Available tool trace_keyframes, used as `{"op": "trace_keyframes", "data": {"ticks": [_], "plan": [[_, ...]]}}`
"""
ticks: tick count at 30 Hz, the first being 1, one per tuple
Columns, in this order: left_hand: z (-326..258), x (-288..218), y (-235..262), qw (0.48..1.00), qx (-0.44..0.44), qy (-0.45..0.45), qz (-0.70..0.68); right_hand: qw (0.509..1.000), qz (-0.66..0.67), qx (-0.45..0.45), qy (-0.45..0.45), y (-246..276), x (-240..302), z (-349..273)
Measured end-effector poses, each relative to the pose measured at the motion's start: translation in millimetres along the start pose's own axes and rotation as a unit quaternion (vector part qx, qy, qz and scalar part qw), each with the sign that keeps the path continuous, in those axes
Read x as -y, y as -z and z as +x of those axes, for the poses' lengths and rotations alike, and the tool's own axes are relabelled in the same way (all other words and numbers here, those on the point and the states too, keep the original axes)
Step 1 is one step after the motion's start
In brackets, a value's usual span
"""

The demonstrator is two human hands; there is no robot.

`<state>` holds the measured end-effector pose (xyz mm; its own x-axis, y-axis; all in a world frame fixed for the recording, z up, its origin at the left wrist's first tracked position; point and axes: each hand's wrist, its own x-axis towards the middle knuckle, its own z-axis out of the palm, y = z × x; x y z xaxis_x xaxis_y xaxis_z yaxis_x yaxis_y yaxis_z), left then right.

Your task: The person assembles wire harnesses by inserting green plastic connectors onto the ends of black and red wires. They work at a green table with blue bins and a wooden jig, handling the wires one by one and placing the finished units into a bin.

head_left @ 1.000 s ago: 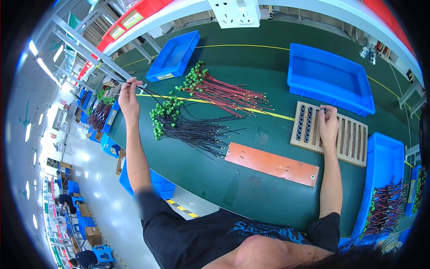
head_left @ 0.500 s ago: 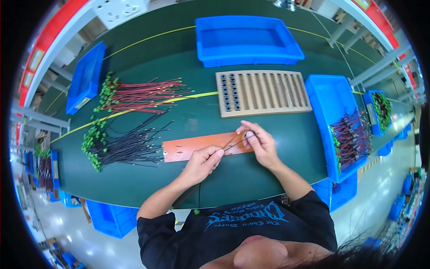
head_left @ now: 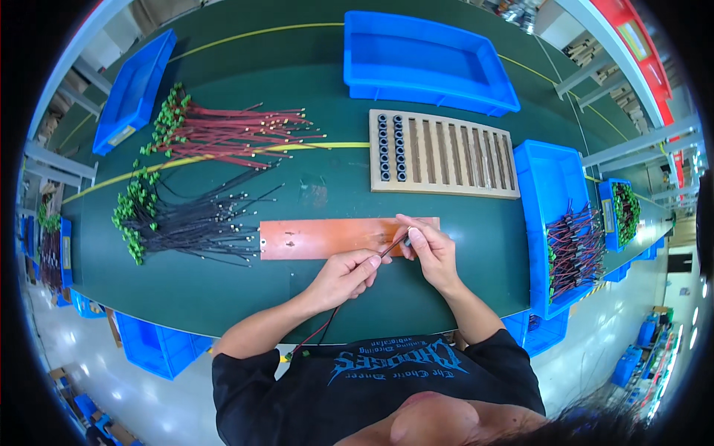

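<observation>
A red wire and a black wire (head_left: 329, 321) pass together through my left hand (head_left: 348, 274), whose fingers pinch them. Their lower ends trail toward my shirt, where a bit of green shows. My right hand (head_left: 431, 256) pinches the other ends of the wires at the fingertips; the exact tips are too small to make out. Both hands hover over the right part of an orange-brown strip (head_left: 320, 236). To the left lie a bundle of black wires (head_left: 195, 227) and, behind it, a bundle of red wires (head_left: 238, 134), both with green connectors at their left ends.
A wooden slotted rack (head_left: 465, 160) holds two rows of black round parts (head_left: 384, 149). Behind it stands a blue tray (head_left: 435, 63). At right, a blue bin (head_left: 554, 171) contains bundled red and black wires (head_left: 574, 249). Another blue tray (head_left: 134, 97) sits at far left.
The wires, spread apart between my hands before, now run close together. My right fingers have closed in around their ends. The whole view has shifted slightly.
</observation>
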<state>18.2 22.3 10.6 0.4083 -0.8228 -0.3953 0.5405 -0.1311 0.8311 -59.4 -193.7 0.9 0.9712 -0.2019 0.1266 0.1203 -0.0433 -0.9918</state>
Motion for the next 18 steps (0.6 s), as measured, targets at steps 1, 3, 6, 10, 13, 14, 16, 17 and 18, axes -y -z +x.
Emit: {"op": "trace_keyframes", "data": {"ticks": [1, 3, 6, 10, 13, 14, 16, 17, 18], "plan": [[0.6, 1.6, 0.5, 1.0, 0.003, 0.004, -0.002, 1.0, 0.003, 0.015, -0.008, -2.1, -0.8, -2.4], [0.7, 2.6, 1.6, 1.0, 0.009, 0.004, -0.001, 1.0, 0.0, 0.0, -0.005, -9.6, -1.3, -4.1], [0.5, 4.1, 3.3, 1.0, 0.015, -0.001, 0.0, 0.999, -0.047, 0.009, 0.017, -6.9, -9.2, -4.8], [1.9, 5.9, 4.0, 1.0, 0.013, -0.001, 0.003, 0.995, -0.094, 0.022, 0.023, -6.7, -4.7, -3.3], [3.0, 7.2, 4.2, 1.0, 0.008, -0.01, 0.013, 0.991, -0.124, -0.028, 0.036, -0.1, -11.9, -6.5], [3.1, 7.7, 4.3, 1.0, 0.004, -0.015, 0.018, 0.998, -0.051, -0.048, 0.01, 2.4, -14.6, -6.3], [3.2, 7.9, 4.0, 1.0, -0.002, -0.014, 0.018, 0.991, 0.095, -0.086, -0.042, 6.6, -18.5, -3.5], [3.4, 7.8, 4.0, 1.0, -0.005, -0.013, 0.019, 0.974, 0.204, -0.085, -0.042, 5.0, -11.1, 0.6], [3.9, 8.1, 4.2, 1.0, -0.01, -0.011, 0.02, 0.969, 0.224, -0.096, -0.049, 3.1, -6.7, 4.1]]}}
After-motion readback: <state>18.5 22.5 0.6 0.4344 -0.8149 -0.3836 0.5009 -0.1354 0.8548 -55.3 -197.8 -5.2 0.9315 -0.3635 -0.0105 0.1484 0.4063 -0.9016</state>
